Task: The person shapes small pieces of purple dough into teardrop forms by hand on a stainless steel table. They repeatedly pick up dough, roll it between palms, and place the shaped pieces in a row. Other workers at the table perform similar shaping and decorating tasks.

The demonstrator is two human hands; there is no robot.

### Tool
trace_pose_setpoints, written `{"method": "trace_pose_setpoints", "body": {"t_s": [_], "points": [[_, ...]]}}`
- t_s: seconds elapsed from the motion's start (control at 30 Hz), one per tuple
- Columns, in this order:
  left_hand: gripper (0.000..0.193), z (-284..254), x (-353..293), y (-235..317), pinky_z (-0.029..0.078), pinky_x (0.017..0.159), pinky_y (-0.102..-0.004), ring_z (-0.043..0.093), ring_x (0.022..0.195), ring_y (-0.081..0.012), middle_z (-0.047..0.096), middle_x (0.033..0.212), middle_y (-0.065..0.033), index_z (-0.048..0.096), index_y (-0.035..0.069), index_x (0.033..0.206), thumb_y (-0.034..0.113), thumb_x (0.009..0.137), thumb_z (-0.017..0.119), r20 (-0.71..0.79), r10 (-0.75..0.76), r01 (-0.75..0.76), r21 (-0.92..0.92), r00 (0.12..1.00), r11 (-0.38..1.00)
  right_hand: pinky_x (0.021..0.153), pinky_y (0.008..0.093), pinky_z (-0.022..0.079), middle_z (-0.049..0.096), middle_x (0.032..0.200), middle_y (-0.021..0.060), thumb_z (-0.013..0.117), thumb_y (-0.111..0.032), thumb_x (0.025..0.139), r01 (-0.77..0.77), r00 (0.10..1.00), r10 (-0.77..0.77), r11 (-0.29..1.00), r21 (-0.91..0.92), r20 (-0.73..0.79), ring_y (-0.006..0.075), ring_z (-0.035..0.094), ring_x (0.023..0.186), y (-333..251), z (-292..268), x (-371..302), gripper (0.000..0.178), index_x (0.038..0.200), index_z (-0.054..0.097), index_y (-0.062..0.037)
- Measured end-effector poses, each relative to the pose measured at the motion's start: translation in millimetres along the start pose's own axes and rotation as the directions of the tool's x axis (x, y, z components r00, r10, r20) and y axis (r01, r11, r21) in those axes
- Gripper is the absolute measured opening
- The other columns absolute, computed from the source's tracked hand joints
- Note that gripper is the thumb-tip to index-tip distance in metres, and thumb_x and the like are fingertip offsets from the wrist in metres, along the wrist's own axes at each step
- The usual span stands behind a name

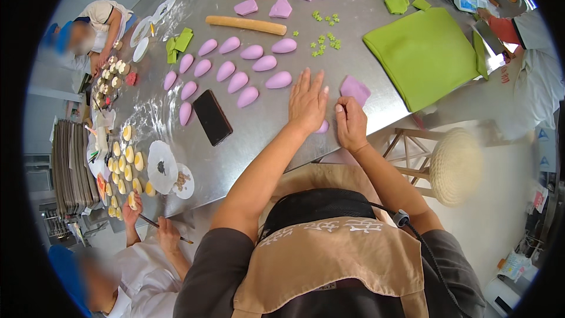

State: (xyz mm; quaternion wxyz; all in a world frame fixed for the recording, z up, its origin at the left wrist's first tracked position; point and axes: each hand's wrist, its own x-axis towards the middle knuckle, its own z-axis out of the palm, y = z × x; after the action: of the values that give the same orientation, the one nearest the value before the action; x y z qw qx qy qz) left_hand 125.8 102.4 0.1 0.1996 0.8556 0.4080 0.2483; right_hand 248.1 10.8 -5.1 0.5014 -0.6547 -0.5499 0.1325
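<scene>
Tan apron (329, 253) cloth fills the lower middle of the frame, worn over a dark shirt, and from it two bare forearms reach up toward a steel table (282, 159). Near the centre, the left hand (308, 101) lies open and palm down, its fingers stretched toward the top of the frame. Closed in a loose fist, the right hand (352, 125) rests just to the right; whether anything sits inside it, I cannot tell. Between the two, a small lilac dough piece (322, 127) shows partly from beneath the edge of the left hand. Just above the right knuckles lies a flat lilac scrap (355, 89). Smooth lilac teardrops (237, 82) spread over the area left of centre, with a black phone (212, 118) below them and a wooden rolling pin (246, 24) above. Tiny green stars (331, 41) lie at upper centre, and a folded green sheet (424, 59) covers the upper right. At lower left, a co-worker (141, 271) holds a brush (148, 221) and a yellow-topped piece (133, 201). A woven-seat stool (456, 168) stands at right.
</scene>
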Motion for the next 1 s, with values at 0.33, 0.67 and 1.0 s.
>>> {"method": "trace_pose_setpoints", "body": {"t_s": [0.33,0.67,1.0], "points": [[0.046,-11,-35,10,0.028,0.115,-0.0527,0.039,0.139,-0.0407,0.041,0.150,-0.0240,0.048,0.007,0.142,0.028,0.103,0.042,0.037,0.005,-0.006,0.025,0.999,1.000,0.071,0.0445,0.048,0.060,0.089,0.0150,0.054,-0.013,0.098,0.019,1.000,-0.019,1.000,-0.025,0.010,0.0361,0.060,0.082,-1,1,0,0.010,0.103,0.056,-0.0051],[0.050,-40,-71,3,0.037,0.108,-0.0445,0.045,0.130,-0.0368,0.053,0.132,-0.0196,0.057,0.001,0.128,0.022,0.085,0.071,0.048,0.185,-0.171,-0.211,0.981,0.962,0.071,0.0456,0.048,0.061,0.089,0.0147,0.055,-0.014,0.097,-0.024,0.998,0.026,0.999,-0.038,0.050,0.0370,0.060,0.082,-5,-1,2,0.009,0.101,0.057,-0.0053],[0.033,-48,-63,3,0.051,0.079,-0.0343,0.062,0.093,-0.0203,0.066,0.105,-0.0098,0.061,0.008,0.119,0.032,0.096,0.065,0.526,-0.296,0.549,-0.836,0.797,-0.009,0.070,0.0455,0.048,0.062,0.086,0.0139,0.055,-0.015,0.097,-0.029,0.998,0.033,0.997,-0.065,0.054,0.0367,0.061,0.080,-4,2,1,0.010,0.097,0.058,-0.0058]]}}
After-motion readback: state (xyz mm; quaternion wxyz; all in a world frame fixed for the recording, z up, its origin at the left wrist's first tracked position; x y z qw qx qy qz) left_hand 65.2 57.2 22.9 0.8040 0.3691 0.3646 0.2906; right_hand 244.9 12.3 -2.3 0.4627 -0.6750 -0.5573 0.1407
